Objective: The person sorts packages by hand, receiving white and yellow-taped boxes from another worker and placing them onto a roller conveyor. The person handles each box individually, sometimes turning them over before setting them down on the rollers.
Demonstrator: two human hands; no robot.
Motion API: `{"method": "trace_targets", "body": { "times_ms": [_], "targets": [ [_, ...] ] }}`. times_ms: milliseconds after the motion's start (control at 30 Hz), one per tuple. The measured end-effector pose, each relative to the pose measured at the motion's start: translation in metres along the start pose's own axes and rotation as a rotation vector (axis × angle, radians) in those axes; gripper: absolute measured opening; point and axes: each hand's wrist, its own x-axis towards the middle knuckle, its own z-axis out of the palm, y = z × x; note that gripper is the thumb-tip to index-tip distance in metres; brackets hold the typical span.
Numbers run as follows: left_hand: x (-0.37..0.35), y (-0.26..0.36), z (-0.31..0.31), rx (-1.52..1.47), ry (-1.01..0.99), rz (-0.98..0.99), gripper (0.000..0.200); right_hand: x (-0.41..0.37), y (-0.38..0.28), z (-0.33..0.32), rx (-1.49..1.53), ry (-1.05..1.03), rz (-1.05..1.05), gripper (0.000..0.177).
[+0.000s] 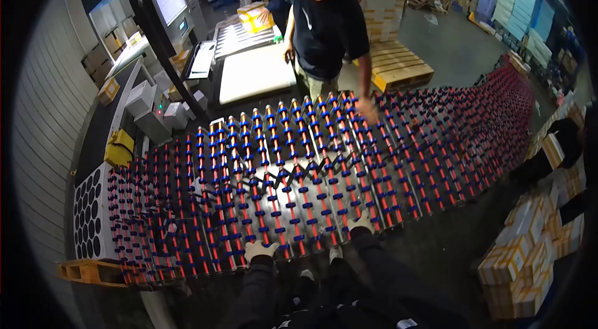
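Observation:
A long curved roller conveyor [299,173] with blue wheels on red-orange rods runs across the view. At its near edge my left hand [260,250] rests with fingers apart and nothing in it. My right hand [360,224] lies a little further right on the same near edge, its fingers also spread and no item held. Both hands look gloved in a light colour, below dark sleeves. No box lies on the wheels near them.
Across the conveyor stands a person [327,23], one hand over the wheels. Another person handles a yellow-and-white box [254,19] at a lit belt [258,75]. Stacked boxes [520,251] stand at right, a wooden pallet [398,66] behind, a monitor [169,0] at upper left.

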Motion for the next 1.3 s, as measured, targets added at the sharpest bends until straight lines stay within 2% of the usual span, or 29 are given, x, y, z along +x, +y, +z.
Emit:
{"method": "trace_targets", "body": {
  "times_ms": [33, 100, 133, 233, 367, 533, 700, 733, 900, 1033, 1233, 1300],
  "targets": [
    [-0.007, 0.004, -0.014, -0.006, -0.033, 0.005, 0.078, 0.016, 0.012, 0.021, 0.048, 0.032, -0.045, 0.093],
    [-0.012, 0.002, -0.016, -0.071, -0.013, 0.005, 0.074, -0.004, 0.000, 0.006, -0.037, -0.007, -0.027, 0.099],
    [-0.010, 0.001, -0.014, -0.057, -0.022, -0.007, 0.070, -0.009, 0.000, 0.007, -0.065, 0.019, -0.076, 0.108],
    [-0.003, 0.000, -0.013, -0.064, -0.074, -0.055, 0.076, -0.029, -0.007, -0.006, -0.129, -0.015, -0.099, 0.115],
    [0.001, 0.004, -0.006, -0.100, -0.087, -0.138, 0.068, -0.032, -0.011, -0.007, -0.299, -0.007, -0.111, 0.126],
    [0.008, 0.011, -0.003, -0.033, -0.110, -0.195, 0.070, -0.029, -0.006, 0.006, -0.402, 0.049, -0.147, 0.122],
    [0.017, 0.027, -0.016, -0.060, -0.175, -0.350, 0.063, -0.028, -0.011, 0.000, -0.456, 0.038, -0.123, 0.117],
    [0.014, 0.030, -0.018, -0.059, -0.159, -0.340, 0.058, -0.029, -0.010, 0.000, -0.429, 0.052, -0.119, 0.118],
    [0.024, 0.021, -0.004, -0.008, -0.121, -0.277, 0.063, -0.031, -0.015, -0.008, -0.367, 0.061, -0.196, 0.128],
    [0.020, 0.014, -0.013, -0.045, -0.167, -0.317, 0.063, -0.032, -0.005, 0.001, -0.285, 0.127, -0.289, 0.124],
    [0.018, 0.015, -0.021, -0.042, -0.226, -0.323, 0.072, -0.014, 0.005, 0.001, -0.224, 0.004, -0.280, 0.126],
    [0.017, 0.013, -0.017, -0.056, -0.195, -0.334, 0.059, -0.013, 0.005, 0.003, -0.247, 0.042, -0.283, 0.127]
  ]
}}
